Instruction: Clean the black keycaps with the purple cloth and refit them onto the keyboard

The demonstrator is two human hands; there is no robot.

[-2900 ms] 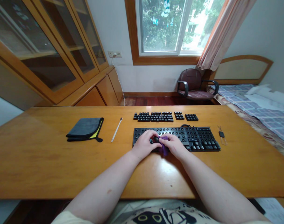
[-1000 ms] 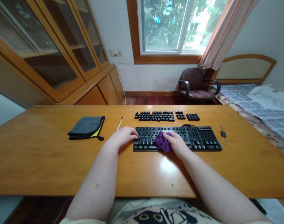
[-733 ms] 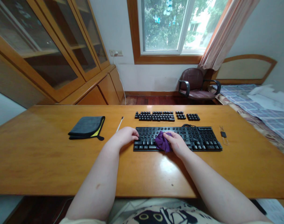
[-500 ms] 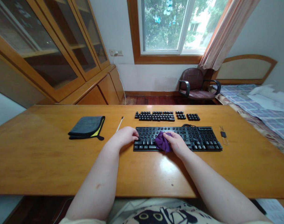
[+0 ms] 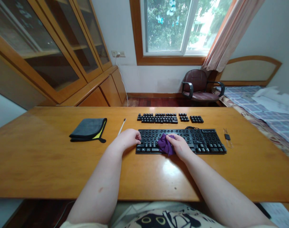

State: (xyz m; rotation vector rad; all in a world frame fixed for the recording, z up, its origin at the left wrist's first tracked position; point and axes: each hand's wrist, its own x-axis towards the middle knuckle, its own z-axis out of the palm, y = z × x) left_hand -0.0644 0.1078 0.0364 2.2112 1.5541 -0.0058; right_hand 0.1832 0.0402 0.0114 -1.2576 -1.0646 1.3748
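A black keyboard (image 5: 182,147) lies on the desk in front of me; its upper rows show bare key sockets, while keycaps sit on the lower rows and at the lower right. My left hand (image 5: 131,137) has its fingers curled over the keyboard's left edge, thumb and fingertips gripping there. Bunched under my right hand (image 5: 180,145) is a purple cloth (image 5: 165,145), pinched between thumb and fingers and resting on the middle of the keyboard. Behind the keyboard, loose black keycaps (image 5: 161,119) stand sorted in rows and blocks.
On the left lie a folded grey cloth (image 5: 87,129) with yellow lining and a white toothbrush (image 5: 122,126), partly behind my left hand. A wire keycap puller (image 5: 227,137) with a black handle lies right of the keyboard. Beyond the wooden desk (image 5: 51,167) stands an armchair (image 5: 199,85).
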